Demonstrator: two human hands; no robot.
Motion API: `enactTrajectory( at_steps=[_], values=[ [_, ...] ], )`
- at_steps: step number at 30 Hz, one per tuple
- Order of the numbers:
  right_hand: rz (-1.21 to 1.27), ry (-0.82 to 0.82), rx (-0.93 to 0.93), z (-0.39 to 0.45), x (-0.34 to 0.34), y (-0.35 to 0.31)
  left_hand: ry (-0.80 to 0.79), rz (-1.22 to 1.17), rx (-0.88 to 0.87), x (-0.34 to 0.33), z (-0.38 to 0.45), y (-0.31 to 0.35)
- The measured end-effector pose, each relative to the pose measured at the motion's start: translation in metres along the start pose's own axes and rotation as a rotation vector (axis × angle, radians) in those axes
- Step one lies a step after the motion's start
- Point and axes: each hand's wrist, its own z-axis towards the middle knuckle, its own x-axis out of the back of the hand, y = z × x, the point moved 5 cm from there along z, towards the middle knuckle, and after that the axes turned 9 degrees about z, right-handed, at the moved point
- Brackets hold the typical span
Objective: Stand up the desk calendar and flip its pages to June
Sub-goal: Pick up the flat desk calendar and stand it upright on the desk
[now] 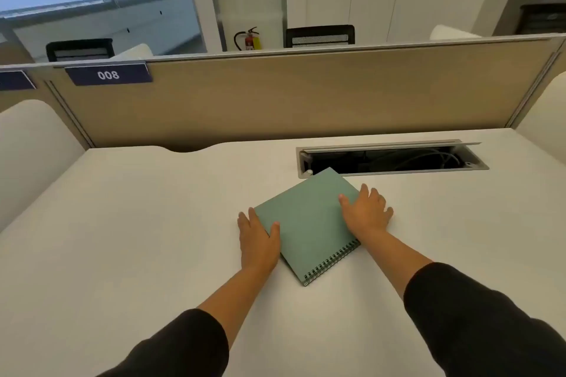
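The desk calendar [306, 220] lies flat on the white desk [137, 239], turned diagonally, with its plain green cover up and its black spiral binding along the near right edge. No page or month shows. My left hand [258, 240] rests at its left corner, thumb on the cover and fingers on the desk beside it. My right hand [366, 211] lies spread over the right edge, thumb on the cover. Both hands touch the calendar; whether either one grips it I cannot tell.
An open cable tray [392, 159] with wires inside is set into the desk just behind the calendar's far corner. A beige partition [291, 98] with a "008" label closes the back. White rounded side panels stand at left and right.
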Motion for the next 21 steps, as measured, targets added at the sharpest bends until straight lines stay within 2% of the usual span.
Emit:
enactTrajectory(
  at_steps=[2,9,14,21],
  values=[
    [-0.003,0.039,-0.082,0.003,0.004,0.01,0.041,-0.049,0.041,-0.003,0.001,0.001],
    [-0.032,0.089,0.018,0.003,-0.004,0.01,0.059,-0.138,0.108,-0.021,-0.006,0.015],
    [0.016,0.055,-0.012,-0.001,-0.001,0.011,0.048,-0.367,0.145,-0.021,-0.014,0.022],
    [0.231,-0.026,-0.046,-0.017,0.008,0.014,0.002,-0.464,0.106,0.01,-0.005,0.02]
  ],
)
